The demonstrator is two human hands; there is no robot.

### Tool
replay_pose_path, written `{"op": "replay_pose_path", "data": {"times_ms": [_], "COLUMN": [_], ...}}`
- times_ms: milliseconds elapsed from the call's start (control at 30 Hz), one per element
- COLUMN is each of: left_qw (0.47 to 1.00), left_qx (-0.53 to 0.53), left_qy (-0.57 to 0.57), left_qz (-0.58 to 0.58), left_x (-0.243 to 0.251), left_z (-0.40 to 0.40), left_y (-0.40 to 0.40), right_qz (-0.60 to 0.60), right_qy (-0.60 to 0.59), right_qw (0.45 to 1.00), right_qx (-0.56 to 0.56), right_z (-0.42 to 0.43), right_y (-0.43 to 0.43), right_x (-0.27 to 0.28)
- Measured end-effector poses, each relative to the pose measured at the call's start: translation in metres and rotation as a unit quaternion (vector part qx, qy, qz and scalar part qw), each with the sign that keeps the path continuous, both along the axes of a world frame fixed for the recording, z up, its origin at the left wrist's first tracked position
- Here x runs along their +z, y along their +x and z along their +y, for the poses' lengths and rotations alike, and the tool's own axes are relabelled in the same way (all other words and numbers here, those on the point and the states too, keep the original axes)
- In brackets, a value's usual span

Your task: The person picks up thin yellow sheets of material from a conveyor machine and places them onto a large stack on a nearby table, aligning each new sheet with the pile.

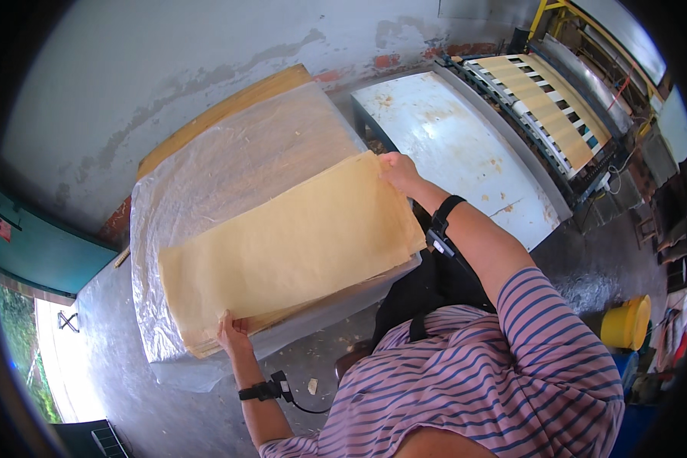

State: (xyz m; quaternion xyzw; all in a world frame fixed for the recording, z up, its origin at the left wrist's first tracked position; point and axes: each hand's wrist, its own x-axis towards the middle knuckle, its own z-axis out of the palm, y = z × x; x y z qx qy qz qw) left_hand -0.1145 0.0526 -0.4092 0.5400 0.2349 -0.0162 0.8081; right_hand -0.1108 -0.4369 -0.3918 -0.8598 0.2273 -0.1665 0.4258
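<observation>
A stack of thin tan sheets (286,240), apparently wood veneer or dried bean-curd sheets, lies on a plastic-covered platform (252,154) in front of me. Its long near edge is a little fanned, with lower sheets showing. At the near left part of that edge, my left hand (234,333) grips the sheets, fingers on top and partly hidden under them. My right hand (399,172) holds the far right corner of the stack between thumb and fingers. How many sheets each hand grips, I cannot tell.
A white metal-topped table (452,137) with tan scraps stands to the right. Beyond it, a slatted conveyor (541,103) carries tan sheets. A wooden board (223,114) rises behind the platform, near the wall. A yellow bucket (624,323) stands at the lower right.
</observation>
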Motion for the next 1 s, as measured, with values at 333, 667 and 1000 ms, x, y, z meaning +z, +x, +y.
{"op": "replay_pose_path", "data": {"times_ms": [333,667,1000], "left_qw": [0.995,0.937,0.941], "left_qx": [0.018,-0.237,-0.236], "left_qy": [0.074,0.231,0.231], "left_qz": [0.071,0.11,-0.079], "left_x": [0.004,-0.014,0.002], "left_z": [-0.009,-0.065,-0.12], "left_y": [-0.023,-0.075,-0.067], "right_qz": [0.013,-0.055,0.137], "right_qy": [-0.122,-0.039,0.071], "right_qw": [0.992,0.998,0.984], "right_qx": [0.003,0.0,-0.095], "right_z": [0.004,-0.045,-0.136], "right_y": [0.015,-0.047,-0.271], "right_x": [-0.01,-0.017,-0.101]}}
